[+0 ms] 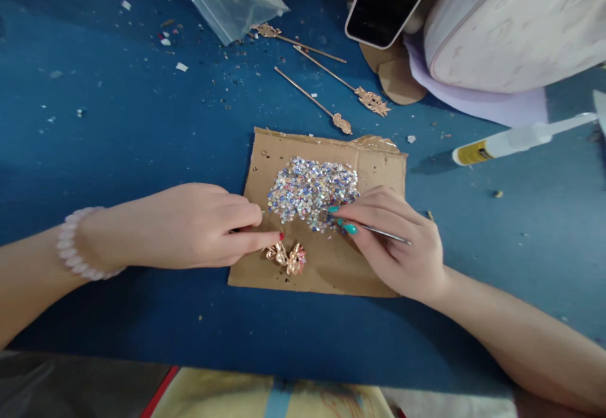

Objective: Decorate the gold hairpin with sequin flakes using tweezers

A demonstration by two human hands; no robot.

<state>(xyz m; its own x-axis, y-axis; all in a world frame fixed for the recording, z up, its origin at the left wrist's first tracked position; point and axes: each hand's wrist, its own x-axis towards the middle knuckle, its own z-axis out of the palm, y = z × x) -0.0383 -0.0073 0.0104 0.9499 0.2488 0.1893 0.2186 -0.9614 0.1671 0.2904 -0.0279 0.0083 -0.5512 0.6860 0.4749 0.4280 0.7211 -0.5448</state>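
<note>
A piece of brown cardboard (326, 276) lies on the blue table, bearing a pile of small shiny stones (307, 191), mostly white and blue. My right hand (398, 241) pinches a thin metal tool (386, 235), its tip hidden near the fingertips at the pile's lower right edge. Below the pile rests a gold flower ornament (288, 257) with some pink on it. My left hand (203, 225) has its fingers closed, with the index fingertip at the ornament's upper left; the ornament's left end is partly hidden by the hand.
Three gold hairpins (341, 123) lie beyond the cardboard. Behind them are a plastic zip bag (231, 1) and a phone (391, 1). A glue bottle (502, 144) and a large pale rounded object (516, 33) are at right. White bits dot the table (118, 140).
</note>
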